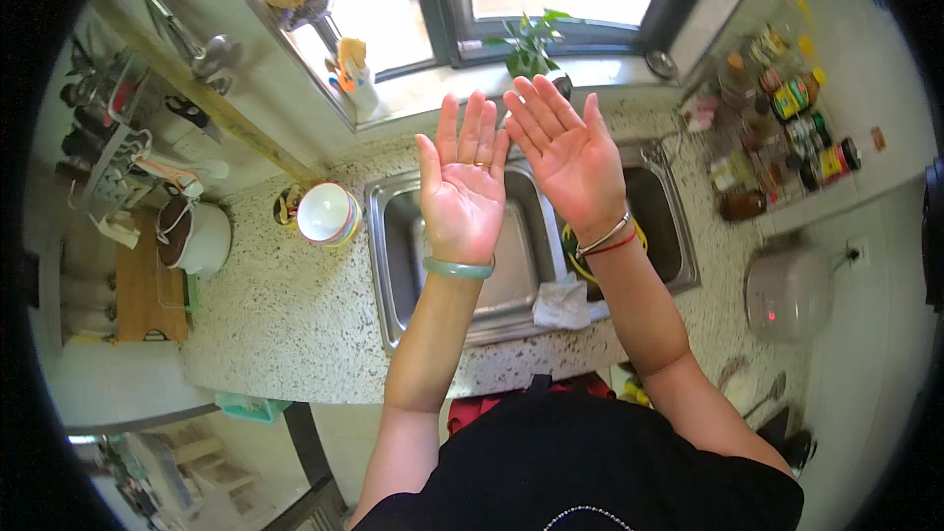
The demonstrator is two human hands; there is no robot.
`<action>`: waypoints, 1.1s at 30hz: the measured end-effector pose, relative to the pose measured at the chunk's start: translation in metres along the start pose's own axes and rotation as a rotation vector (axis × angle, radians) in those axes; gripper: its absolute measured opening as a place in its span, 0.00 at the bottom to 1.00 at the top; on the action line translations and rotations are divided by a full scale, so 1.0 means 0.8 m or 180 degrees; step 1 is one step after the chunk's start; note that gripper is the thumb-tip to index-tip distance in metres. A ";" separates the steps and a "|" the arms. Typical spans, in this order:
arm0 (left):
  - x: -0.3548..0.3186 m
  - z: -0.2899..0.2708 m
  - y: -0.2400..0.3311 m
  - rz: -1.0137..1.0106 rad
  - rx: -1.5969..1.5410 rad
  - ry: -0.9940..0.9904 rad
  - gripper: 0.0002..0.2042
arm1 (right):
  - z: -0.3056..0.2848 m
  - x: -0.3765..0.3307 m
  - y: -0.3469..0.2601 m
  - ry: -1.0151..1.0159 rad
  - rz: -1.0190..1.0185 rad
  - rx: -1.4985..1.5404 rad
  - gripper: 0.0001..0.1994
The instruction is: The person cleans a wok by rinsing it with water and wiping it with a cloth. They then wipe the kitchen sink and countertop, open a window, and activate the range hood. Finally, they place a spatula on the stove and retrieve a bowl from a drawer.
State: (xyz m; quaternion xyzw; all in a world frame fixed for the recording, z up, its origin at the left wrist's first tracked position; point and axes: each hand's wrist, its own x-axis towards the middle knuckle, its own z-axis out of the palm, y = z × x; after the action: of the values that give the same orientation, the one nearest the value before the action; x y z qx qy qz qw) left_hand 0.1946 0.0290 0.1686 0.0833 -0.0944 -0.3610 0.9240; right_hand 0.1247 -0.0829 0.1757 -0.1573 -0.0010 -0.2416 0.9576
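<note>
My left hand (460, 187) and my right hand (566, 155) are raised side by side above a double steel sink (393, 265), palms up, fingers spread and empty. A pale green bangle sits on my left wrist and thin red and silver bracelets on my right. Neither hand touches anything. A white cloth (562, 303) lies over the sink's front rim, below my right forearm.
A stack of bowls (327, 213) stands on the speckled counter (285, 315) left of the sink. A white pot (197, 236) and wooden board sit further left. A potted plant (531, 44) stands on the windowsill, a bottle rack (777, 118) and a rice cooker (787, 290) to the right.
</note>
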 end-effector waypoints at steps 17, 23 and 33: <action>-0.157 -0.002 -0.111 -0.2148 -0.0263 -0.0314 0.25 | -0.020 -0.282 -0.007 0.0928 -0.2031 -0.0269 0.31; -0.245 0.032 -0.195 -0.3076 -0.0106 -0.0823 0.28 | -0.010 -0.431 -0.031 0.1309 -0.2914 -0.0607 0.32; -0.442 0.075 -0.295 -0.4467 -0.0482 -0.1041 0.26 | 0.006 -0.666 -0.023 0.1928 -0.3991 -0.0542 0.32</action>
State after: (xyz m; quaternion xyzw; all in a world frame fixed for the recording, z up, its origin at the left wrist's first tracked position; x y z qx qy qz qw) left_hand -0.2285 0.0944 0.1342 0.0049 -0.1305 -0.8825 0.4519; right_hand -0.3542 0.1496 0.1447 -0.1274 0.1943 -0.7807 0.5802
